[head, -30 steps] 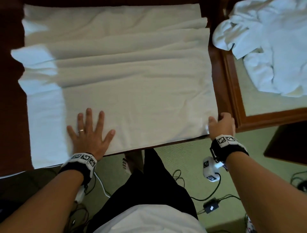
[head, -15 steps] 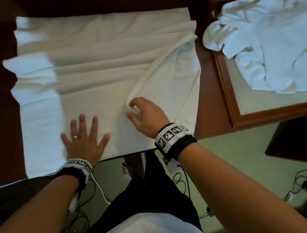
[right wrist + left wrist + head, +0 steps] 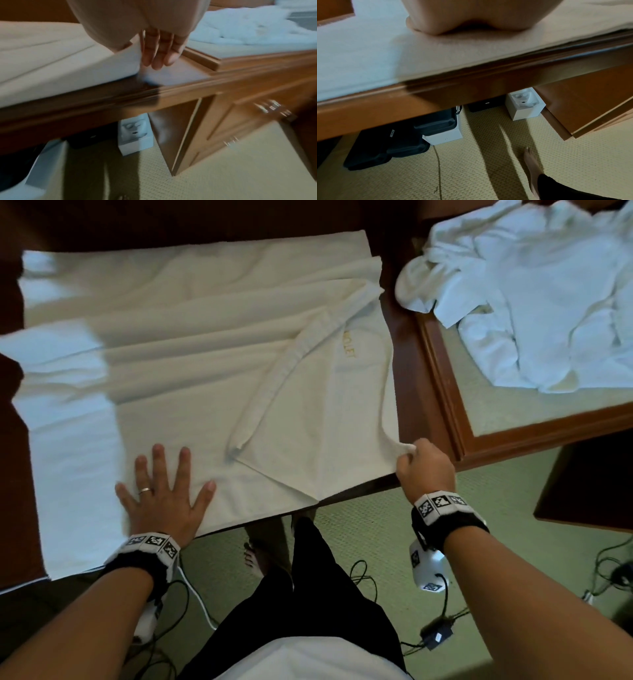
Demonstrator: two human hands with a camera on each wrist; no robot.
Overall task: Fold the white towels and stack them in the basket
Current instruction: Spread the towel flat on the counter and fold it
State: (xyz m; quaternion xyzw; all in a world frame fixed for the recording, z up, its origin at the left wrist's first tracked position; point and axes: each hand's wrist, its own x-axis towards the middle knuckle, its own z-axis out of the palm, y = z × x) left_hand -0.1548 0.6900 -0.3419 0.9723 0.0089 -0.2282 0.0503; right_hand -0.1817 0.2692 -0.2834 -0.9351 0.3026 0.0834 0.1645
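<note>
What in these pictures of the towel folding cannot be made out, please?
- Basket: in no view.
- Left hand fingers: left wrist view shows only the palm heel; head view shows them spread flat on the towel.
- Gold lettering: partly hidden by a fold.
- Towel pile: cut off by the head view's right edge.
- Right wrist view: motion-blurred.

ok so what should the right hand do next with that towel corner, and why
Probably carry it left across the towel. The right hand pinches the near right corner, a flap already lies turned over there, and the left hand lies flat on the near edge.
</note>
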